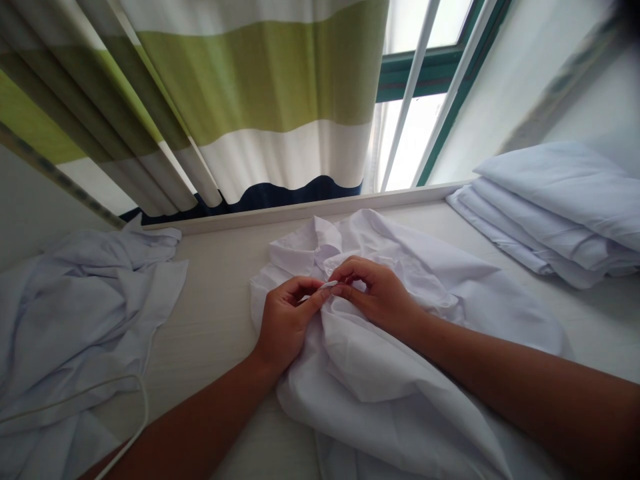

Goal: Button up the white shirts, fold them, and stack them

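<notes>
A white collared shirt (380,360) lies loosely bunched on the pale table, its collar (305,243) towards the far edge. My left hand (290,313) pinches the shirt's front edge between thumb and forefinger. Close against it, my right hand (370,287) also grips the fabric, its fingertips nearly touching those of the left. A small fold of white cloth sticks up between both thumbs. Whether a button sits under the fingertips is hidden.
To the right stands a stack of folded white garments (565,207). A crumpled white garment (85,313) lies at the left, with a white cable (143,393) across it. Beyond the table's raised back edge (310,208) hang striped curtains (265,87) beside a barred window.
</notes>
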{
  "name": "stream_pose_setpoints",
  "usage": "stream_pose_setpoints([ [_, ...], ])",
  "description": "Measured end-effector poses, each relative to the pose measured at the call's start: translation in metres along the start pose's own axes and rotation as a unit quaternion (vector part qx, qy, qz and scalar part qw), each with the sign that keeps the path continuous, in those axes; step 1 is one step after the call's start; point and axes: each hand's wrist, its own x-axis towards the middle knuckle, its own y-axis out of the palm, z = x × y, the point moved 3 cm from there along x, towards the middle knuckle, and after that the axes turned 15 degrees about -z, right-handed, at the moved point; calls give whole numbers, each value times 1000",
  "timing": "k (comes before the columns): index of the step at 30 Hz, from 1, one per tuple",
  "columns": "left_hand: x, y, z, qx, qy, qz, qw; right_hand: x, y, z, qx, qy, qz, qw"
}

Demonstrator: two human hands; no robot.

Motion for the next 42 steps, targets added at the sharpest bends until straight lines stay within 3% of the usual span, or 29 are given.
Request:
stream_pose_setpoints([
  [17, -1, 2, 2, -43, -34, -4, 999, 1, -3, 0, 25, -25, -34, 999],
  [29, 0, 0, 7, -51, -80, -7, 995, 2, -2, 2, -5, -4, -4, 1000],
  [36, 1, 0, 6, -17, -47, -4, 999, 2, -2, 3, -1, -2, 4, 1000],
  [42, -5, -1, -1, 26, 24, -13, 999, 0, -2, 4, 13, -26, 7, 1000],
])
